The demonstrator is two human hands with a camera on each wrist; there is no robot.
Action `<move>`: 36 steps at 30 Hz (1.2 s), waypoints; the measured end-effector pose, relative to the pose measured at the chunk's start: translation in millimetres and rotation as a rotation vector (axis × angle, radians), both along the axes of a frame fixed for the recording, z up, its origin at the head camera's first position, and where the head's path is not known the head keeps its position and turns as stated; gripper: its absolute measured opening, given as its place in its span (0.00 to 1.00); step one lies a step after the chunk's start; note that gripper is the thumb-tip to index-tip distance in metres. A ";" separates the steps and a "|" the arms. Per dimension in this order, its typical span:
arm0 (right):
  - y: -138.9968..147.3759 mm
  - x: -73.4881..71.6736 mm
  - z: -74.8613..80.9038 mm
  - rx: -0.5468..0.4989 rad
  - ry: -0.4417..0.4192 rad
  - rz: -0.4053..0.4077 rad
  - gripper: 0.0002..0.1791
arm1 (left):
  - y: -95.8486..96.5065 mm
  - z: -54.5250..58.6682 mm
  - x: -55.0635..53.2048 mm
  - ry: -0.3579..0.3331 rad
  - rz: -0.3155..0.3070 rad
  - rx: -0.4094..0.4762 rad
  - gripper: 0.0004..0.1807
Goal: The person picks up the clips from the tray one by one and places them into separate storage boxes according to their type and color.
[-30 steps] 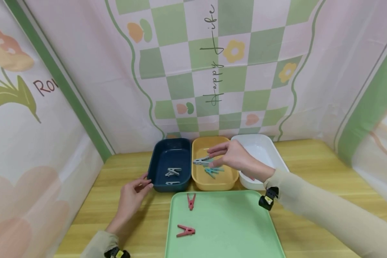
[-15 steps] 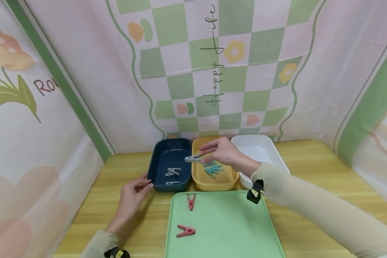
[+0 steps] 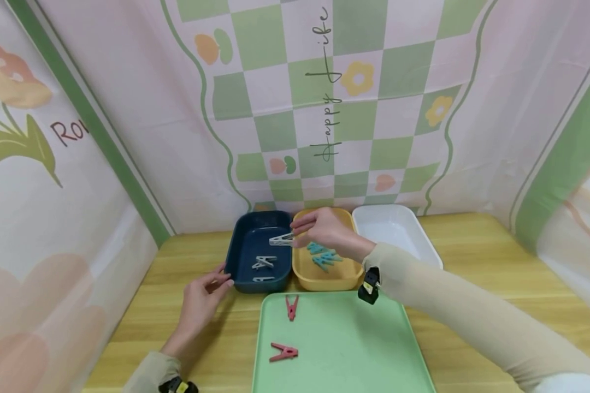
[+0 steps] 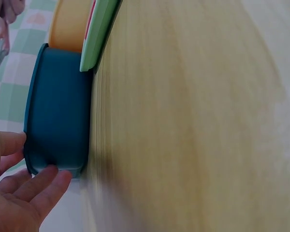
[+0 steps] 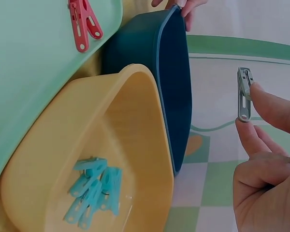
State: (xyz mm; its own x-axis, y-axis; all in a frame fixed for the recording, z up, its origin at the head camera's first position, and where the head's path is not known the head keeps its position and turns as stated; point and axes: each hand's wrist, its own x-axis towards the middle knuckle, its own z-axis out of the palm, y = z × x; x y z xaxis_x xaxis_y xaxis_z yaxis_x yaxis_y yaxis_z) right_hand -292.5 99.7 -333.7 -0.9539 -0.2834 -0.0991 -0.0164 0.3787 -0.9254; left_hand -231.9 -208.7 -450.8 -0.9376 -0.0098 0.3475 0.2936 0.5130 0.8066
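Note:
My right hand (image 3: 324, 228) pinches a grey clothespin (image 3: 281, 240) between thumb and fingertips. In the head view the clothespin overlaps the right part of the dark blue bin (image 3: 255, 224), held above its rim. The right wrist view shows the clothespin (image 5: 244, 96) with its legs apart from the bins below. My left hand (image 3: 201, 303) grips the blue bin's near left corner, thumb and fingers at rim and outer wall (image 4: 58, 111). Several grey clothespins (image 3: 264, 262) lie inside that bin. Turquoise clothespins (image 5: 94, 191) lie in the yellow bin (image 3: 319, 283).
A white bin (image 3: 393, 224) stands right of the yellow one, its near part hidden by my right arm. A light green tray (image 3: 349, 349) lies in front, bearing two red clothespins (image 3: 284, 352). A patterned cloth (image 3: 265, 93) hangs behind the wooden table (image 3: 477, 245).
My right hand has carried the grey clothespin leftward from over the yellow bin to over the blue bin. The left hand has stayed at the blue bin's corner.

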 end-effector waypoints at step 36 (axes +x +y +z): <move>-56.0 -26.0 -17.3 0.054 0.049 -0.004 0.20 | 0.3 3.3 0.5 -0.045 0.005 0.003 0.09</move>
State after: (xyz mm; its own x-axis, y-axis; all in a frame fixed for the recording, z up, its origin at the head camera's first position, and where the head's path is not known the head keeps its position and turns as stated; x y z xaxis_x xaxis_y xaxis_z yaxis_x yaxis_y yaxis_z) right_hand -318.5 43.6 -351.0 -0.9592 -0.2746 -0.0674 -0.0593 0.4286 -0.9016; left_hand -231.4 -208.4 -447.5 -0.9523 -0.0155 0.3047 0.2543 0.5116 0.8207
